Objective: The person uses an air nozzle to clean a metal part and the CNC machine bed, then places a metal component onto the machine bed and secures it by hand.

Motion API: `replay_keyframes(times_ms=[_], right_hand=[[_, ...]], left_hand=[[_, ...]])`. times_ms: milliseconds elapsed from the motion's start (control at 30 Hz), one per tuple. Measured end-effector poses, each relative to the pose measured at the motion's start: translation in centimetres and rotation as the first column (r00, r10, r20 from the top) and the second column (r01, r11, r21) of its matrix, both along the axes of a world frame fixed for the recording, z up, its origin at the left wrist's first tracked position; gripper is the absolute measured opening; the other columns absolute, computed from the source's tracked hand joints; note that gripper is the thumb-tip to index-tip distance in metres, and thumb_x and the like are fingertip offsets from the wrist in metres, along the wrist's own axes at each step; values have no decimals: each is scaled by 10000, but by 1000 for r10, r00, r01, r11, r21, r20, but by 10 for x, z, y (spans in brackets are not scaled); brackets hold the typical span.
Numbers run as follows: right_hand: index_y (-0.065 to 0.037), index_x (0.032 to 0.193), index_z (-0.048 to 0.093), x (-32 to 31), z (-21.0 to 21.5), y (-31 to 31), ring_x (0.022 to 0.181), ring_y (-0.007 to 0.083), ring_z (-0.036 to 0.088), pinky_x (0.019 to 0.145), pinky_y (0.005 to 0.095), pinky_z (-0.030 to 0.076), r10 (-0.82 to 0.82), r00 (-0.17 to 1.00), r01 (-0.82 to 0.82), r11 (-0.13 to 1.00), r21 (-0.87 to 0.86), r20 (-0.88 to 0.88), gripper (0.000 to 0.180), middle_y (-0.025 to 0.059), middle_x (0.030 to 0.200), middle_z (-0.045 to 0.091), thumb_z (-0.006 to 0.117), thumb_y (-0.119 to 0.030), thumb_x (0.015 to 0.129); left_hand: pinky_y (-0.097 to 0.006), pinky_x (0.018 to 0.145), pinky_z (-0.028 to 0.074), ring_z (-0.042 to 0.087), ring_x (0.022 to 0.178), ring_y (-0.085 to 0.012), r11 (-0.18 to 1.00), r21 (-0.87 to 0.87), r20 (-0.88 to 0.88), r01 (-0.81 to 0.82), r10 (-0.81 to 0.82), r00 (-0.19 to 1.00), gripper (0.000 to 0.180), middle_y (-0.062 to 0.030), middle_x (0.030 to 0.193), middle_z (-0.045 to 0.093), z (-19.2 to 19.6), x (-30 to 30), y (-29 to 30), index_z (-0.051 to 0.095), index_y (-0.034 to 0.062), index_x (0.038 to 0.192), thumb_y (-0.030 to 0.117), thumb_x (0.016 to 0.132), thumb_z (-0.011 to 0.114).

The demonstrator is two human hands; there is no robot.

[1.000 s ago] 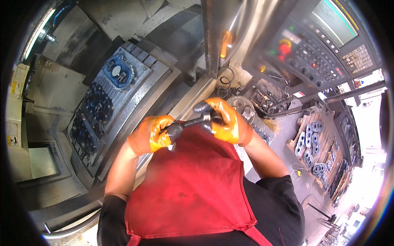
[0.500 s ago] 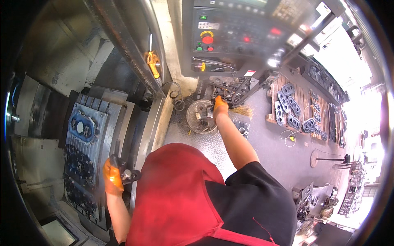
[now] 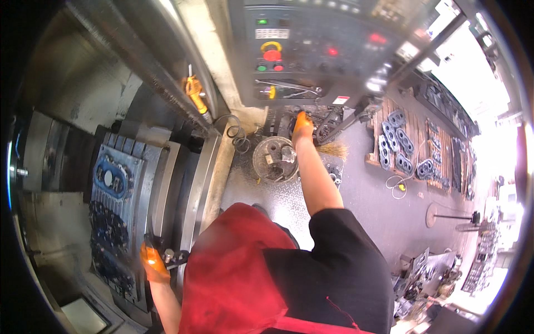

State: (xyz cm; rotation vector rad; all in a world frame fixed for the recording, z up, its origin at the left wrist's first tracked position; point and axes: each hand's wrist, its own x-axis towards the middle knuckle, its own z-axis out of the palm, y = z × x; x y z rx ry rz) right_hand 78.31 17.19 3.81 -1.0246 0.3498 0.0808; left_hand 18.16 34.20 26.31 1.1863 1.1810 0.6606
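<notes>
My left hand [image 3: 154,261], in an orange glove, is closed around dark metal pieces [image 3: 177,258], one with a shiny round end; their exact kind is unclear. It is beside the front edge of the machine table, where a fixture plate [image 3: 127,161] carries a blue-rimmed twin-hole part [image 3: 110,177] and dark parts. My right hand [image 3: 303,127], gloved in orange too, reaches far forward to a heap of dark metal parts [image 3: 328,123] below the control panel. Its fingers look bent, but what they grip is hidden. A round metal stool top [image 3: 260,166] with small blocks on it lies just nearer.
Above the heap hangs the control panel [image 3: 311,61], with wrenches [image 3: 289,88] on its ledge. A yellow air gun [image 3: 196,94] hangs by the machine doorway. To the right, a wooden pallet [image 3: 378,142] bears several twin-hole castings. A straw brush [image 3: 334,149] lies by the heap.
My right hand has moved farther forward, from the stool's edge to the parts heap. My left hand has come down and nearer to me with the dark pieces. The view has shifted slightly.
</notes>
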Motion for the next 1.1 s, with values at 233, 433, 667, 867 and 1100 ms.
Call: replay_keyframes(times_ms=[233,433,667,867,1100], right_hand=[[-61,1282,637,-229,122,69,675,105,557,563,273,446,995,-20,-993,-32,114,102,326,-22,803,574,652,-147,968],[-19,1239,672,-315,207,156,771,67,542,631,229,434,896,-371,-918,-314,-241,243,349,-38,899,614,666,-248,976],[-103,1085,644,-353,171,199,746,183,610,675,323,499,994,-74,-876,-24,481,-86,310,31,852,628,599,-401,1015],[-69,1208,581,-363,164,189,668,136,554,611,275,467,892,-452,-887,-449,111,-1,374,28,773,569,682,-347,980],[-27,1325,575,-445,161,239,841,75,561,717,247,496,756,-652,-707,-632,-317,-55,407,-1,1022,637,647,0,925]], left_hand=[[-316,757,561,648,975,-144,980,-168,231,111,-71,970,488,-17,1095,670,-25,13,10,611,70,1285,436,974,697],[-229,621,525,579,763,-44,930,-168,473,327,-215,855,391,22,974,658,30,75,19,667,56,1215,375,989,678],[-334,639,539,613,694,-154,858,-512,606,43,325,726,351,-13,798,648,-18,23,7,668,112,1097,448,1038,584],[-255,551,501,599,673,-113,596,-767,524,-237,795,306,224,23,786,648,-65,-37,5,692,117,1075,324,1019,627],[-255,547,529,655,723,-91,504,-851,469,-149,856,219,202,46,894,697,-64,-59,56,672,164,1049,353,1028,604]])
